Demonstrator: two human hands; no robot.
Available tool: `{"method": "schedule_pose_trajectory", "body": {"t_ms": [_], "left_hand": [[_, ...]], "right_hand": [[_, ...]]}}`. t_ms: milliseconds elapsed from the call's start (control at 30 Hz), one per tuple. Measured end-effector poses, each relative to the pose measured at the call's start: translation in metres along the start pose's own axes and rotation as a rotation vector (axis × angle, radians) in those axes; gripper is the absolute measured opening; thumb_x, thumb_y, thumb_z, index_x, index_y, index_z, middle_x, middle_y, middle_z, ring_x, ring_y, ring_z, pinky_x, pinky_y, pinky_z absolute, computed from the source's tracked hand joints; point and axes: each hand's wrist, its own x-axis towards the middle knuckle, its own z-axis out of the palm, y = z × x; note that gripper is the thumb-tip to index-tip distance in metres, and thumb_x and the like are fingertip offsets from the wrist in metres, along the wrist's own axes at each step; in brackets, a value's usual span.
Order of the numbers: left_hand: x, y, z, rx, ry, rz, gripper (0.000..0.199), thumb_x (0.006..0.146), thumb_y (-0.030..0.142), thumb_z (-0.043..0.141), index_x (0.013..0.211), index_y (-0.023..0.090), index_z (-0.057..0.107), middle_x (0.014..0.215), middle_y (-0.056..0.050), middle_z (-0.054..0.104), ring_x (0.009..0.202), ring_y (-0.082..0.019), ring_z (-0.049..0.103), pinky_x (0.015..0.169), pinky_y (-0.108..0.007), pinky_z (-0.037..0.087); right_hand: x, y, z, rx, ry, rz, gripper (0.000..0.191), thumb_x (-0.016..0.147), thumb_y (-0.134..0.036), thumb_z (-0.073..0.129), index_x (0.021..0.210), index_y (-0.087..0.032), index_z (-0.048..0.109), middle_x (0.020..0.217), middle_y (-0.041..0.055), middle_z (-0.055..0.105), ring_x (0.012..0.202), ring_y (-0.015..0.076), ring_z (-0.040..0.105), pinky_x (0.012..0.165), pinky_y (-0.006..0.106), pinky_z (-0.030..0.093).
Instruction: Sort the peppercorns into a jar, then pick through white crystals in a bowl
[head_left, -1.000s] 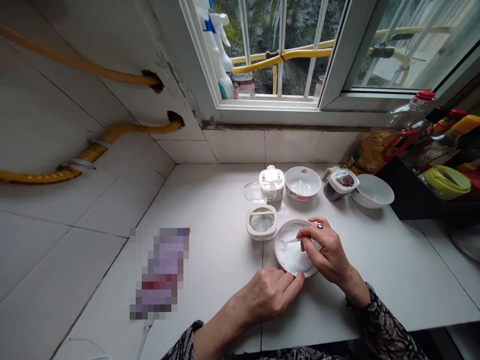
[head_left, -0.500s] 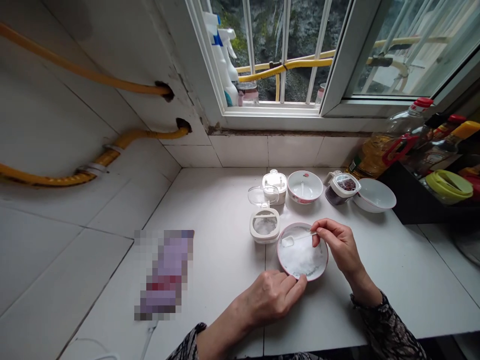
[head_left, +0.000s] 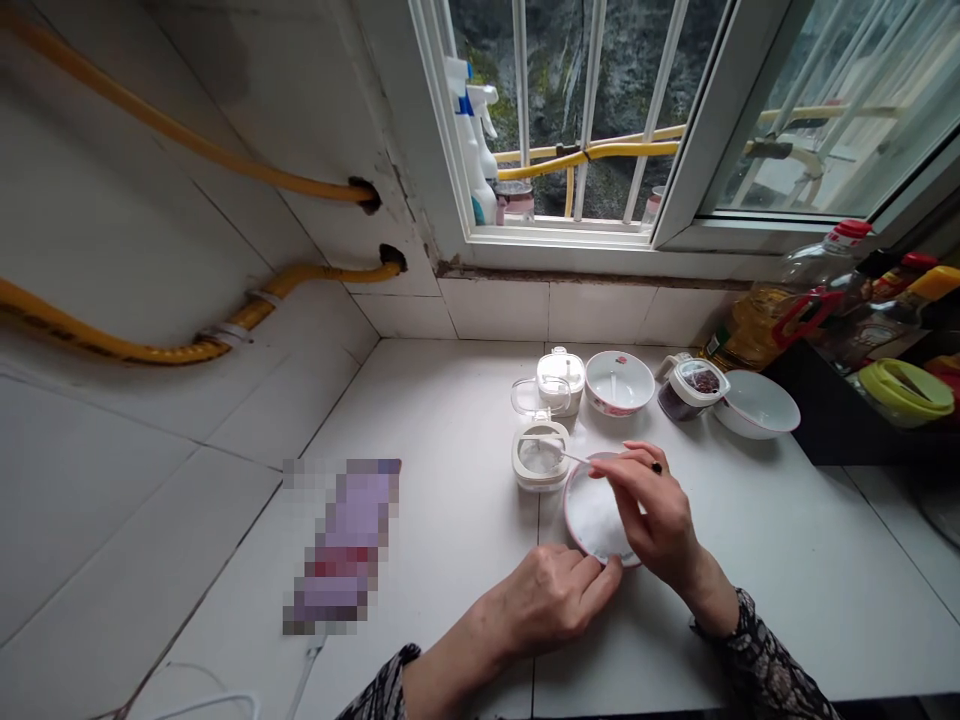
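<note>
My right hand (head_left: pixel 651 505) pinches the handle of a small white spoon (head_left: pixel 571 457), whose bowl end is inside the open square jar (head_left: pixel 541 458). That jar's clear lid stands raised behind it. Under my right hand is a pink-rimmed bowl (head_left: pixel 596 510) of white granules, partly covered by the hand. My left hand (head_left: pixel 556 598) holds the near rim of this bowl with its fingertips. Behind the open jar is a closed white-lidded jar (head_left: pixel 560 378), with a flowered bowl (head_left: pixel 619 384) beside it.
A jar of dark red contents (head_left: pixel 690 388) and a white bowl (head_left: pixel 759 405) stand at the right, near an oil bottle (head_left: pixel 757 310) and a black rack (head_left: pixel 810 400) of bottles. At the left lies a pixelated purple object (head_left: pixel 352 540) with a white cable.
My right hand has moved left with the spoon, from over the granules in the bowl to the open jar. My left hand stays at the bowl's rim. The view has shifted slightly.
</note>
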Motion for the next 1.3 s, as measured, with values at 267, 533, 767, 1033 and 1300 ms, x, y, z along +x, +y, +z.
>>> {"method": "schedule_pose_trajectory", "body": {"t_ms": [267, 533, 767, 1033, 1300], "left_hand": [[-0.002, 0.000, 0.001, -0.014, -0.012, -0.010, 0.024, 0.095, 0.006, 0.039, 0.106, 0.005, 0.061, 0.060, -0.001, 0.059, 0.051, -0.013, 0.054, 0.043, -0.024, 0.044], [0.002, -0.001, -0.002, -0.031, 0.036, -0.009, 0.023, 0.094, 0.004, 0.038, 0.103, 0.004, 0.059, 0.059, 0.001, 0.057, 0.046, -0.013, 0.051, 0.037, -0.025, 0.037], [0.002, -0.001, -0.003, -0.030, 0.017, 0.004, 0.024, 0.095, 0.005, 0.038, 0.104, 0.004, 0.059, 0.059, 0.001, 0.056, 0.047, -0.012, 0.052, 0.039, -0.024, 0.039], [0.003, -0.001, -0.003, -0.028, 0.050, 0.005, 0.022, 0.094, 0.004, 0.039, 0.103, 0.004, 0.059, 0.059, 0.001, 0.057, 0.046, -0.012, 0.052, 0.037, -0.025, 0.038], [0.002, -0.003, -0.004, -0.029, 0.035, 0.007, 0.025, 0.094, 0.004, 0.037, 0.104, 0.004, 0.060, 0.059, 0.001, 0.057, 0.047, -0.012, 0.052, 0.038, -0.024, 0.038]], "right_hand": [[0.000, 0.000, -0.013, -0.048, 0.050, -0.032, 0.034, 0.085, -0.004, 0.050, 0.108, -0.024, 0.064, 0.076, -0.0003, 0.072, 0.068, 0.0169, 0.065, 0.094, 0.048, 0.046], [0.003, 0.002, -0.030, -0.083, 0.077, 0.109, 0.021, 0.079, -0.007, 0.049, 0.075, -0.024, 0.061, 0.058, -0.0040, 0.058, 0.054, 0.0156, 0.054, 0.074, 0.038, 0.050], [0.004, -0.001, -0.028, -0.101, -0.050, 0.069, 0.022, 0.077, -0.005, 0.046, 0.070, -0.023, 0.055, 0.053, -0.0070, 0.050, 0.046, 0.0111, 0.039, 0.078, 0.037, 0.048], [-0.001, -0.003, -0.020, -0.035, -0.134, 0.246, 0.022, 0.079, -0.009, 0.046, 0.069, -0.023, 0.060, 0.058, -0.0015, 0.060, 0.064, 0.0169, 0.055, 0.072, 0.033, 0.049], [-0.003, 0.004, -0.025, 0.010, -0.057, 0.425, 0.022, 0.081, -0.014, 0.048, 0.071, -0.023, 0.065, 0.068, 0.0024, 0.067, 0.075, 0.0206, 0.060, 0.066, 0.031, 0.049]]}}
